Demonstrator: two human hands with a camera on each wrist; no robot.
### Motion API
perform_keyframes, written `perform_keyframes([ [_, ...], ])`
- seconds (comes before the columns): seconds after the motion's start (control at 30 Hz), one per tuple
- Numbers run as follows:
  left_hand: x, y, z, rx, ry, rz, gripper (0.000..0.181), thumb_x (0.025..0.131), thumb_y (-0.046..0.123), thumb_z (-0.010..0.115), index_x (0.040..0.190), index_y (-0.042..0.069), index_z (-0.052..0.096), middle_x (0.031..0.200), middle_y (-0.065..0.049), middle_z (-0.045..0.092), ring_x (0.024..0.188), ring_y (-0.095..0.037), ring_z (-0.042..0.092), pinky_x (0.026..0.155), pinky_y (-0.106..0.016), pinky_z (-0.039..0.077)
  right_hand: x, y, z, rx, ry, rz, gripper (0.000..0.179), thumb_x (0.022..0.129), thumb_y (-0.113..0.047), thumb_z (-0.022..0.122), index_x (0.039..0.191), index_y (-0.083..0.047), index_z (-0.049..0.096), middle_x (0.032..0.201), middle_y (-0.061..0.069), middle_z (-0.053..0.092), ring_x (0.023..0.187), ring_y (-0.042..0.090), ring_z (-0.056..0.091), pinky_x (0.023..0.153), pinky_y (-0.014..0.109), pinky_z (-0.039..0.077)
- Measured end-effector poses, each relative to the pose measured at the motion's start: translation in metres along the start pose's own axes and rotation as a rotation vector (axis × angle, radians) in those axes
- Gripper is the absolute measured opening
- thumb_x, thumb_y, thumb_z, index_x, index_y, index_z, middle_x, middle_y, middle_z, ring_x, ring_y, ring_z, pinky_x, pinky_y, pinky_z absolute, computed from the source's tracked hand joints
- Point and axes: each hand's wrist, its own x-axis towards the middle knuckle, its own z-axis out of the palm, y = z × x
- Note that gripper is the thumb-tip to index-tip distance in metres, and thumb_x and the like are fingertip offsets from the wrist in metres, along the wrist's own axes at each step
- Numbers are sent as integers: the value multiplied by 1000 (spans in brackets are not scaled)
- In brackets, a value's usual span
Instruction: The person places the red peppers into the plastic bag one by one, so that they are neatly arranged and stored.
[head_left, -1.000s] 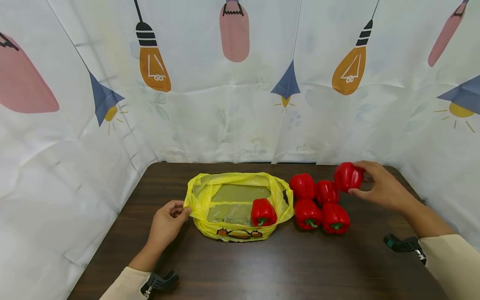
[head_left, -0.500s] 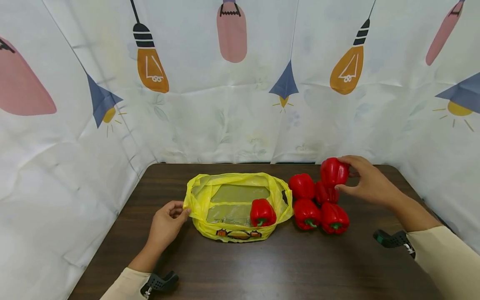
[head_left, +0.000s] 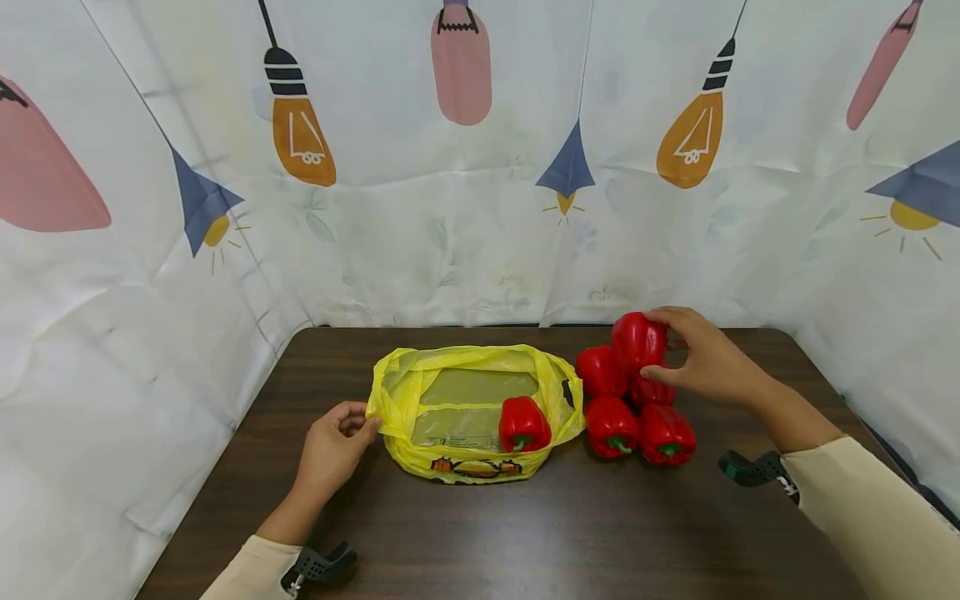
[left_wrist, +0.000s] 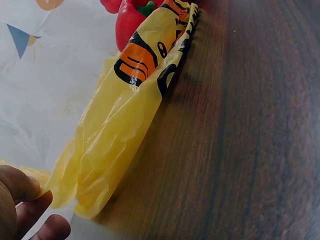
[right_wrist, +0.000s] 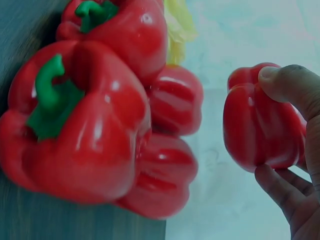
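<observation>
A yellow plastic bag (head_left: 480, 473) lies on the table with its mouth spread open. My left hand (head_left: 339, 446) pinches its left rim between thumb and finger, as the left wrist view also shows. Inside the bag, at its right end, sits one red bell pepper (head_left: 524, 424). My right hand (head_left: 701, 354) grips another red bell pepper (right_wrist: 260, 120) by its sides, raised above the group on the table. That group, just right of the bag, has a front-left pepper (head_left: 612, 427), a front-right pepper (head_left: 667, 435), a back-left pepper (head_left: 600, 372) and a back-right one partly hidden.
The dark wooden table (head_left: 480, 550) ends at the back against a white printed curtain (head_left: 450, 250), which also hangs along both sides. A dark strap (head_left: 750, 469) sticks out from the right wrist, and another strap (head_left: 321, 565) from the left.
My right hand has moved left with the pepper, from the right side of the group to above its back row. The left hand keeps its place on the bag's rim.
</observation>
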Motion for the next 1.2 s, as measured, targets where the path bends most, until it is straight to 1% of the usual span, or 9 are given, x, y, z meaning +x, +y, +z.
perform_keyframes([
  [0.3, 1, -1, 2, -15, 2, 5, 26, 96, 23, 75, 112, 3, 71, 92, -8, 72, 78, -18, 65, 65, -25, 51, 10, -7, 12, 21, -8, -14, 80, 79, -15, 91, 146, -5, 48, 144, 11, 48, 125, 29, 50, 87, 47, 57],
  [0.37, 1, -1, 1, -14, 1, 5, 27, 97, 24, 75, 112, 3, 71, 92, -7, 72, 78, -17, 65, 65, -25, 51, 12, -9, 14, 24, -17, -13, 81, 80, -15, 91, 147, -5, 47, 144, 12, 47, 125, 30, 50, 87, 49, 57],
  [0.53, 0, -2, 2, -10, 3, 2, 26, 97, 24, 75, 112, 3, 71, 92, -7, 72, 78, -18, 64, 64, -26, 51, 18, -12, 20, 35, -36, -44, 79, 82, -19, 89, 147, -3, 46, 145, 16, 46, 127, 35, 48, 88, 52, 56],
  [0.67, -1, -1, 1, -2, 3, -4, 28, 96, 25, 75, 112, 3, 71, 93, -7, 72, 79, -18, 64, 64, -26, 51, 22, -16, 24, 51, -45, -50, 80, 82, -21, 89, 147, -4, 46, 146, 16, 45, 127, 35, 48, 90, 51, 55],
  [0.83, -1, -1, 1, 1, 2, -10, 28, 96, 25, 75, 113, 3, 71, 93, -7, 72, 79, -18, 64, 64, -26, 51, 25, -21, 29, 45, -46, -60, 81, 81, -20, 90, 148, -5, 47, 147, 15, 46, 128, 35, 48, 88, 51, 56],
  [0.97, 0, -1, 1, 0, 2, -8, 28, 97, 26, 75, 113, 3, 71, 93, -7, 72, 79, -18, 64, 64, -26, 50, 29, -23, 33, 50, -57, -54, 81, 82, -23, 90, 149, -7, 47, 147, 13, 46, 128, 33, 48, 87, 50, 57],
  [1.2, 0, 0, 1, 2, -4, -10, 30, 97, 27, 74, 113, 3, 70, 94, -7, 72, 79, -18, 64, 64, -26, 50, 35, -31, 43, 82, -79, -27, 82, 82, -28, 89, 149, -9, 47, 148, 12, 45, 126, 32, 50, 90, 53, 55],
])
